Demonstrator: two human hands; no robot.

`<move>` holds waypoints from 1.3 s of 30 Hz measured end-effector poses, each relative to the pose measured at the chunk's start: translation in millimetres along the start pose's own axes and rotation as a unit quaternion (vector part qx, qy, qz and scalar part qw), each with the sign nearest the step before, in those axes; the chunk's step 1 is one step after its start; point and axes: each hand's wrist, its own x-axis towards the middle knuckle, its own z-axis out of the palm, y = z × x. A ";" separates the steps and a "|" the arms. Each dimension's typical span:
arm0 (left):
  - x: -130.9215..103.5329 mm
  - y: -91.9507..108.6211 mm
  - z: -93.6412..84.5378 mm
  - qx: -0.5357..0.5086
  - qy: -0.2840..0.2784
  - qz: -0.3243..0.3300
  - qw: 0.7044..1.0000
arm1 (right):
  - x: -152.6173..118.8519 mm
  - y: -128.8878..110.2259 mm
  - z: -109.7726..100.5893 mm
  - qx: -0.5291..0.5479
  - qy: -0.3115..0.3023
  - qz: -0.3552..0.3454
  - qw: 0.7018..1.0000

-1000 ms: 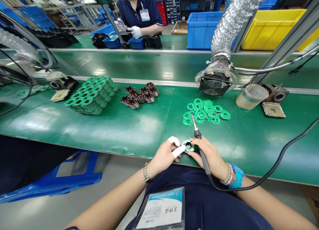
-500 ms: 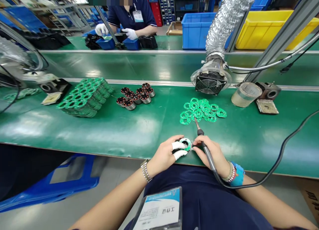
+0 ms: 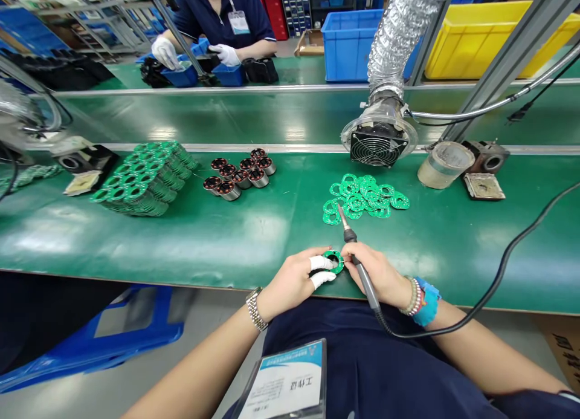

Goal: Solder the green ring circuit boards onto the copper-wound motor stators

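Observation:
My left hand (image 3: 293,281), white covers on two fingertips, is closed around a small part topped by a green ring-shaped circuit board (image 3: 340,265). The body under that ring is mostly hidden by the fingers. In my right hand (image 3: 383,278) lies a soldering iron (image 3: 366,281), its tip pointing up and away toward the loose boards. The thumb and forefinger of this hand pinch at the ring's right edge; what is between them is too small to make out. Beyond the hands lies a pile of green ring boards (image 3: 369,192).
Copper-wound motor stators (image 3: 229,190) and stacked green board panels (image 3: 140,180) stand to the left. A fan on a duct (image 3: 379,146) hangs behind the pile. At right are a round tub (image 3: 444,165) and a soldering-iron stand (image 3: 487,165). A co-worker (image 3: 226,20) sits opposite.
The soldering iron's tip has swung a little left relative to the loose boards. The held ring has tilted or turned slightly between my fingers. The whole view has shifted slightly.

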 end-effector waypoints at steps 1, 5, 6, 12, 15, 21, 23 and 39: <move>0.6 0.1 -0.5 0.003 -0.004 0.001 1.000 | 0.0 2.6 -0.5 -0.013 -0.012 -0.024 1.000; 1.6 0.6 -0.5 0.018 -0.004 0.010 1.000 | -1.4 10.3 -0.3 -0.035 -0.033 -0.061 0.997; 1.3 0.8 0.1 0.021 -0.001 0.010 1.000 | -2.1 10.9 0.1 -0.033 -0.024 -0.055 0.998; -3.2 -2.5 7.2 0.035 0.041 0.025 0.998 | -6.8 5.5 1.0 0.025 0.079 0.043 0.996; -3.6 -5.4 8.6 0.040 0.038 0.047 0.997 | -7.1 2.9 2.2 0.039 0.073 0.052 0.995; 1.4 -4.3 3.0 0.066 0.013 0.074 0.995 | -1.6 5.7 -0.4 -0.014 -0.005 -0.028 0.999; 3.0 -2.6 1.4 0.064 0.001 0.065 0.996 | 1.8 7.2 -4.7 -0.058 -0.059 -0.058 0.995; -3.5 -7.8 19.3 0.048 0.125 0.085 0.987 | -2.3 12.7 3.1 -0.026 0.023 -0.011 0.999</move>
